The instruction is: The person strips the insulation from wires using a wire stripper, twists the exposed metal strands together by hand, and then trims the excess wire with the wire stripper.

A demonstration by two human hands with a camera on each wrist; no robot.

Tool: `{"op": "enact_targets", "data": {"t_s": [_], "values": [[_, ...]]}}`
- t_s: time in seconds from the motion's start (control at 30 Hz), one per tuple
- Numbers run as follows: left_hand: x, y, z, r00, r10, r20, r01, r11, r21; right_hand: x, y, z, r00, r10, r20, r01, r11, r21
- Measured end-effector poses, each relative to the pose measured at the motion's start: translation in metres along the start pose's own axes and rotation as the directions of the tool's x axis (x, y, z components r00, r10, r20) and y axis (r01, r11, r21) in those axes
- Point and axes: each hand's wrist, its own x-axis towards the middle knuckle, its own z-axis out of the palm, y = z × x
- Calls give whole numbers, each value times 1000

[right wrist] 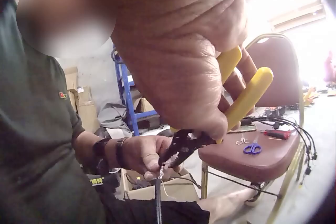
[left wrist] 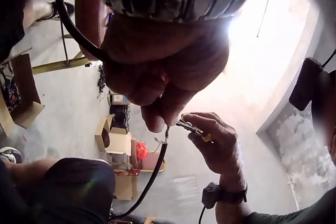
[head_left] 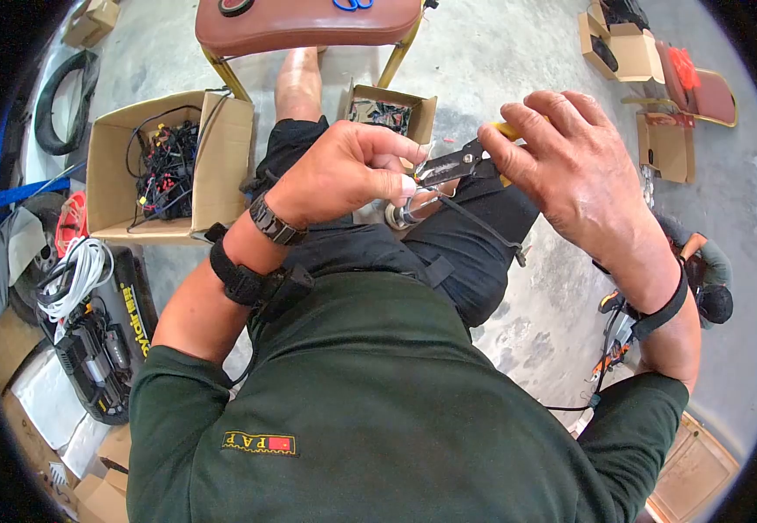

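My left hand (head_left: 335,174) pinches the thin stripped wires at the end of a black cable (head_left: 483,222) between thumb and forefinger. From there the cable hangs down, seen also as a dark cord (left wrist: 153,174) in the left wrist view. My right hand (head_left: 574,161) grips wire strippers (head_left: 450,166) with a black head and yellow handles (right wrist: 251,98). Their toothed jaws reach right to the left fingertips, at the bare wire ends (right wrist: 162,170). In the left wrist view the left hand (left wrist: 163,66) is dark and close to the camera.
A brown padded chair (head_left: 309,26) stands ahead, with blue scissors (right wrist: 252,149) and a red-handled tool (right wrist: 276,134) on its seat. Left is a cardboard box (head_left: 104,187) of tangled cables; a smaller box (head_left: 425,113) sits between the legs. Another person (head_left: 701,270) is at right.
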Motion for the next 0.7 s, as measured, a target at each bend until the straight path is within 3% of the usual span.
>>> {"op": "enact_targets", "data": {"t_s": [0.43,0.7], "values": [[0,13,2,989,-141,41,141,990,-4,3,-9,-5,992,-118,-50,113,989,-94],[3,-1,3,1000,-18,4,18,1000,-14,5,-9,-7,993,-119,-1,118,992,-40]]}}
